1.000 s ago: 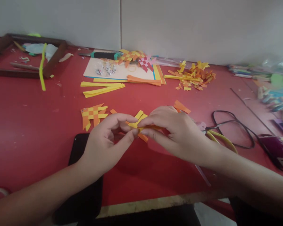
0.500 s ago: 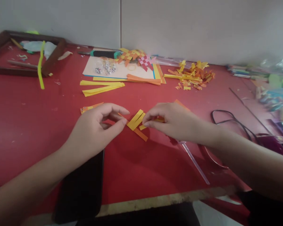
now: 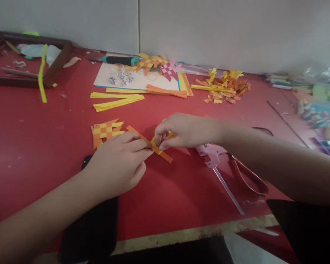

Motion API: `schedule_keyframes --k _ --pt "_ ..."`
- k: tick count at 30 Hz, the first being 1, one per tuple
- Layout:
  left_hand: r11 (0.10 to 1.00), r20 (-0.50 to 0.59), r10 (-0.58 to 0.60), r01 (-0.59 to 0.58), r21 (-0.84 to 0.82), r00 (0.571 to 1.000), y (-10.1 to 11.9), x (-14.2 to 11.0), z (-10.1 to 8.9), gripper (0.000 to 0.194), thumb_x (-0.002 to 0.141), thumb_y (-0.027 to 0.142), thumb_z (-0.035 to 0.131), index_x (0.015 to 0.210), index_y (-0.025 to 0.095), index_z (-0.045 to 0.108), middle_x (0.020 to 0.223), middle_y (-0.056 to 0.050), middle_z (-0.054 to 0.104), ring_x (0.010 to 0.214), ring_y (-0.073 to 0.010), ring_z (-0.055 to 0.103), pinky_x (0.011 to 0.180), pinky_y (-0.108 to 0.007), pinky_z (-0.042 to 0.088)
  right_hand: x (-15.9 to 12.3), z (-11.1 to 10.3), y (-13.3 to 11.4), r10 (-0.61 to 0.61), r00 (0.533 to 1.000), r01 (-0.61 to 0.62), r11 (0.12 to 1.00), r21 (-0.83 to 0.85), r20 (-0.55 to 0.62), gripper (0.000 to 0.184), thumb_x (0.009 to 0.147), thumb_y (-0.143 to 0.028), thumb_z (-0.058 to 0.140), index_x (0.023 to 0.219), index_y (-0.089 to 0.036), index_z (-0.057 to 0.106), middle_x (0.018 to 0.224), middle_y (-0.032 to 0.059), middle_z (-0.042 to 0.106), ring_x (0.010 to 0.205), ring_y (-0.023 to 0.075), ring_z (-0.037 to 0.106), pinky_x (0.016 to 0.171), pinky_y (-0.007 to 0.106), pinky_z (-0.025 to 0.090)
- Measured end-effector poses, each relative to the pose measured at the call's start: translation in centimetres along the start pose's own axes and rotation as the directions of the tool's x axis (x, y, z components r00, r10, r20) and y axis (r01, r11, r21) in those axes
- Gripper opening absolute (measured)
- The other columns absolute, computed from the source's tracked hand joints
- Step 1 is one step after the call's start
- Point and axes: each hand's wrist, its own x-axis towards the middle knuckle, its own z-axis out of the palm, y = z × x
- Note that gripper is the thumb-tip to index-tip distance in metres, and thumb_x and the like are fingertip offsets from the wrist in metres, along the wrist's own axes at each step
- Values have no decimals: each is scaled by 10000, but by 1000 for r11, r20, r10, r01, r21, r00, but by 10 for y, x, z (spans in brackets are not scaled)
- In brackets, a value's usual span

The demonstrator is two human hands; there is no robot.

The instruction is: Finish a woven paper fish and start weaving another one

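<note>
An orange paper strip (image 3: 166, 157) lies slantwise on the red table, with folded yellow paper strips (image 3: 169, 135) crossing it. The fingers of my left hand (image 3: 118, 161) are pressed together at the crossing, their tips on the strips. From the other side my right hand (image 3: 178, 128) pinches the yellow strips, which its fingers partly cover. A woven orange-and-yellow paper fish (image 3: 106, 130) rests just beyond my left hand. Under my left wrist is a black phone (image 3: 90, 231). A pink glue gun (image 3: 211, 154) with a clear glue stick lies below my right forearm, partly hidden.
Loose yellow strips (image 3: 118, 99) and orange strips (image 3: 166, 91) lie farther back. Paper scraps (image 3: 228, 86) form a heap near the wall. A brown wooden frame (image 3: 57, 69) stands at the left. Beside the glue gun is a red-handled tool (image 3: 250, 179), perhaps scissors.
My left hand has turned palm-down and its fingers have closed onto the crossing strips. My right hand has shifted left and up, folding the yellow strips. The paper fish is now more exposed.
</note>
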Motion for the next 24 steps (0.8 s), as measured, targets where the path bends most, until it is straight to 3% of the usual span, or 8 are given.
schedule_keyframes --k 8,18,24 --pt "1000 -34 23 -23 -15 999 -2 0 -1 331 804 124 504 1008 138 765 994 -118 749 910 -313 616 821 -489 528 8 0 10 -11 998 10 1000 18 66 134 812 -162 637 893 -189 741 896 -1 765 793 136 671 688 237 452" --pt "998 -47 11 -14 -55 999 -2 1 0 332 792 123 500 999 190 750 998 -94 747 961 -288 634 891 -446 521 11 0 15 -25 996 22 999 30 86 130 791 -185 640 879 -196 735 915 4 770 775 144 672 668 241 454" --pt "998 -79 61 -62 -10 995 -4 2 2 323 816 83 456 958 130 743 973 -125 747 913 -292 632 858 -453 521 11 -2 13 -18 995 17 1000 8 95 139 795 -160 638 886 -187 740 922 9 773 776 139 675 668 237 449"
